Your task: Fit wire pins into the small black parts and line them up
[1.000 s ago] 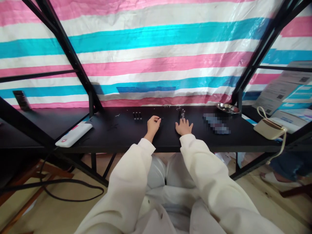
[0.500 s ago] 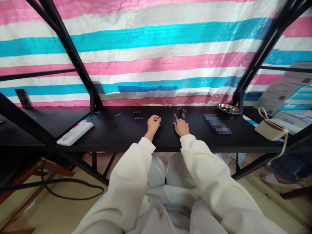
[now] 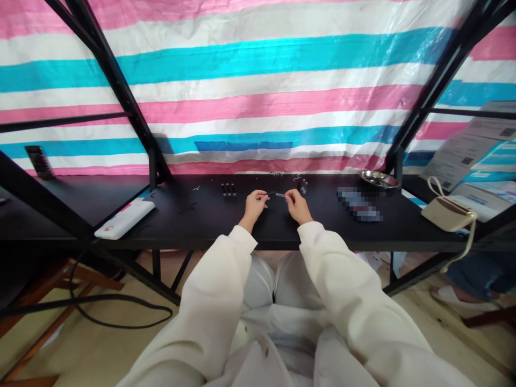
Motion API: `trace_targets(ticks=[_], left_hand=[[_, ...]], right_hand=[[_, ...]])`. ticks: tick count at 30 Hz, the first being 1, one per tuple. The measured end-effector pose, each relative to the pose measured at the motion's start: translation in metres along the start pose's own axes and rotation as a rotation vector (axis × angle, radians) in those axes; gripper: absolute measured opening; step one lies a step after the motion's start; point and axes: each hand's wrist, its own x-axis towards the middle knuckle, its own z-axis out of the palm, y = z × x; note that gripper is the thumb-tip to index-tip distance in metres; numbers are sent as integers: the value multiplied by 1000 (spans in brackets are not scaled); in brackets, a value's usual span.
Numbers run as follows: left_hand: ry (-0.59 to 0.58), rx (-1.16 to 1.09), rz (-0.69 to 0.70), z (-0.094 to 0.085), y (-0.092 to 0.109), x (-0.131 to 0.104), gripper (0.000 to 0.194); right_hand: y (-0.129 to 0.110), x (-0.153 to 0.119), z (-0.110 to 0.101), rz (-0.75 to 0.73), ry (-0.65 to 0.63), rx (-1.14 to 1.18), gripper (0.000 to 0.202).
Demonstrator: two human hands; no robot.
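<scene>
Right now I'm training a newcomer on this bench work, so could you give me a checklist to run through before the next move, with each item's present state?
1. Left hand holds the dark piece in its fingertips: ok.
2. Right hand holds the pale stick in its fingertips: ok.
3. Piece and stick point toward each other: ok.
4. Their facing ends touch: cannot tell, too small in this view.
5. The three dark tubes sit side by side, apart from the left hand: ok.
6. The metal dish is apart from both hands: ok.
</scene>
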Motion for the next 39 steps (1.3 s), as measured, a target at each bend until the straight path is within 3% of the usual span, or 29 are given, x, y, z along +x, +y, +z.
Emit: trace_targets(ticks=[7,22,27,33,39], left_hand=[[-8,3,-7,0,4,-1,8],[-23,6,3,-2,7,-4,23],[-92,-18,41,-1,9,-6,26],[-263,-49,-20,1,10,-9,28],[-276,-157,-53,0,14,-10,34]], right_hand=[[3,1,0,30,82,71,16],[5,1,1,23,45,153,14],[5,1,2,19,16,139,14],[9,1,4,40,-21,161,16],[10,0,5,51,-29,175,21]])
